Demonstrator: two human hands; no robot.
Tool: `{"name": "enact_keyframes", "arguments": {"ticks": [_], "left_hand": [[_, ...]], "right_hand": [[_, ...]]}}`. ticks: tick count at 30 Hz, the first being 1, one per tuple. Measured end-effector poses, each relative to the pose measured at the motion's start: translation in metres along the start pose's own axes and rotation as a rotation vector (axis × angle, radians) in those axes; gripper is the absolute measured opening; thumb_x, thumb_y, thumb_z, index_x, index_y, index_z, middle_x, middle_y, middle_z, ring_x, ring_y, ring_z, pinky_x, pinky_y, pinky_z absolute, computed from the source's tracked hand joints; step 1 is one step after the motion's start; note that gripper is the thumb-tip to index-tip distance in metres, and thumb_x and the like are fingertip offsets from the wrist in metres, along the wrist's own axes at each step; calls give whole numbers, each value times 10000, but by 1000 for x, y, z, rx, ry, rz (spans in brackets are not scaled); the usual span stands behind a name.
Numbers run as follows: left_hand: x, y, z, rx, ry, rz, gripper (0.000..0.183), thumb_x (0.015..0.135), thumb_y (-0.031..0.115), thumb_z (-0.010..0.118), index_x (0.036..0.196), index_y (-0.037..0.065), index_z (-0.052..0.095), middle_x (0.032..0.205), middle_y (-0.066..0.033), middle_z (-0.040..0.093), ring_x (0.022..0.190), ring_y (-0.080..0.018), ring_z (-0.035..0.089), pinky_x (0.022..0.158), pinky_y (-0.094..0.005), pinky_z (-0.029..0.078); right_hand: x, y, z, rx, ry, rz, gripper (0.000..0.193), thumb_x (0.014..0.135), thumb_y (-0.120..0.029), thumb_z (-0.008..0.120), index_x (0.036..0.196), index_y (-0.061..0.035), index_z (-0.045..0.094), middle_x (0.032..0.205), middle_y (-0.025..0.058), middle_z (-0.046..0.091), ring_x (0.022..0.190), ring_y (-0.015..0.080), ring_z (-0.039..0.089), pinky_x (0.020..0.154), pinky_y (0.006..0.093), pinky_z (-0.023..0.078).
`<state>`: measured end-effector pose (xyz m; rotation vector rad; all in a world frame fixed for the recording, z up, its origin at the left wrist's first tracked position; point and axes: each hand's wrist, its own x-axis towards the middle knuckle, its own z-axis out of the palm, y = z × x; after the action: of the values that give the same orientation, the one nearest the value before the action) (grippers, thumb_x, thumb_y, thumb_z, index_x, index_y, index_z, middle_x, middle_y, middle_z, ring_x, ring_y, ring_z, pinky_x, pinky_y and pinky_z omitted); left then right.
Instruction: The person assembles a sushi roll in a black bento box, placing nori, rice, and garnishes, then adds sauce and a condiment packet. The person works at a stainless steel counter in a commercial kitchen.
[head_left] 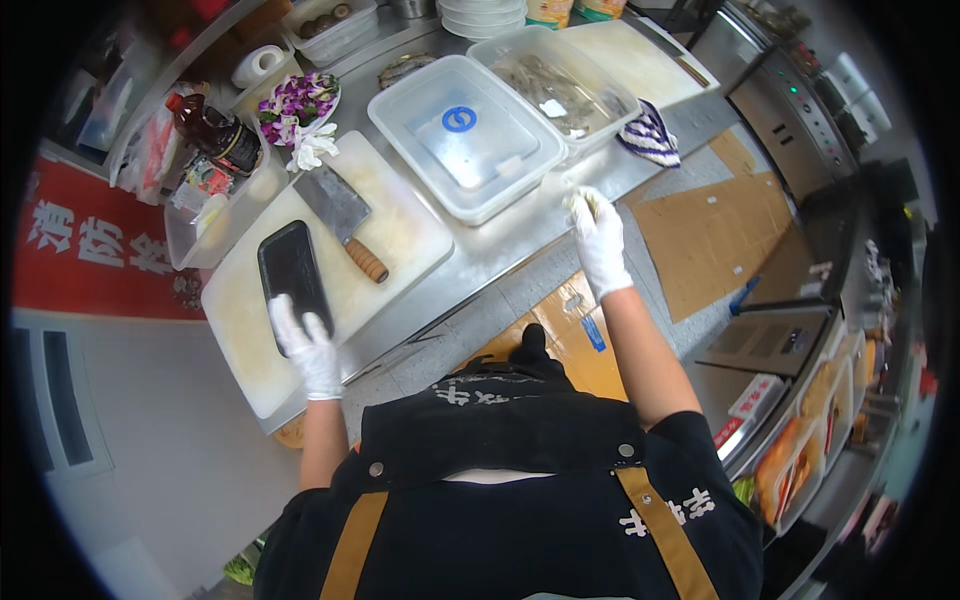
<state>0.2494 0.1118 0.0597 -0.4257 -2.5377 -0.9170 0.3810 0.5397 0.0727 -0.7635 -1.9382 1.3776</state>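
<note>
My left hand [307, 350], in a white glove, lies over the near end of a black rectangular tray [293, 262], its fingers apart. The tray rests on a white cutting board [390, 190]. Beside it lies a cleaver [336, 206] with a ridged wooden handle. My right hand [603, 250], also gloved, is raised off the table's front edge, near the containers. Its fingers are pinched together around something small and pale that I cannot make out. Just beyond stands a lidded clear plastic container [470, 130] with a blue round mark.
Behind that container, a clear tub [600, 110] holds greyish seafood. A striped cloth [650, 137] lies at the steel table's [480, 245] right. Purple flowers [300, 100], a dark sauce bottle [213, 133] and a second board [640, 60] stand farther back. Flattened cardboard [710, 235] covers the floor at right.
</note>
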Motion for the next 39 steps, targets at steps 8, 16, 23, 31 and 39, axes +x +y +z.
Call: {"name": "enact_keyframes", "arguments": {"ticks": [8, 16, 23, 31, 39], "left_hand": [[7, 162, 93, -478, -495, -404, 592, 996, 277, 553, 1483, 23, 332, 1377, -185, 492, 1196, -280, 557, 1022, -372, 451], [39, 182, 141, -1004, -474, -954, 611, 995, 363, 546, 1457, 28, 327, 1210, -123, 525, 1036, -282, 604, 910, -398, 525], [47, 185, 133, -1224, -459, -1060, 827, 971, 573, 471, 1442, -75, 263, 1284, -192, 445, 1003, -325, 622, 882, -393, 536], [37, 158, 93, -1084, -335, -978, 672, 983, 544, 476, 1434, 55, 375, 1137, -179, 564, 1066, -270, 593, 922, -383, 486], [5, 27, 6, -538, 116, -781, 511, 1028, 375, 486, 1421, 52, 439, 1288, -133, 537, 1165, -214, 546, 1002, -341, 440]], "right_hand": [[113, 5, 20, -339, -236, 146, 297, 868, -266, 691, 1056, -43, 633, 869, 148, 689, 773, 266, 643, 745, 356, 511], [97, -23, 19, -290, -320, 131, 490, 813, -305, 700, 1200, -33, 572, 866, 168, 669, 815, 315, 647, 798, 389, 506], [117, -52, 38, 242, -471, 221, 319, 845, -142, 663, 1137, -15, 650, 873, -19, 640, 758, 83, 568, 667, 261, 483], [198, -54, -48, 478, -132, 275, 326, 891, -259, 661, 1146, -58, 657, 981, 1, 655, 802, 114, 600, 676, 247, 464], [188, 61, -78, -8, 15, 440, 217, 941, -230, 655, 1108, -92, 632, 822, 11, 596, 564, 93, 499, 452, 228, 401]]}}
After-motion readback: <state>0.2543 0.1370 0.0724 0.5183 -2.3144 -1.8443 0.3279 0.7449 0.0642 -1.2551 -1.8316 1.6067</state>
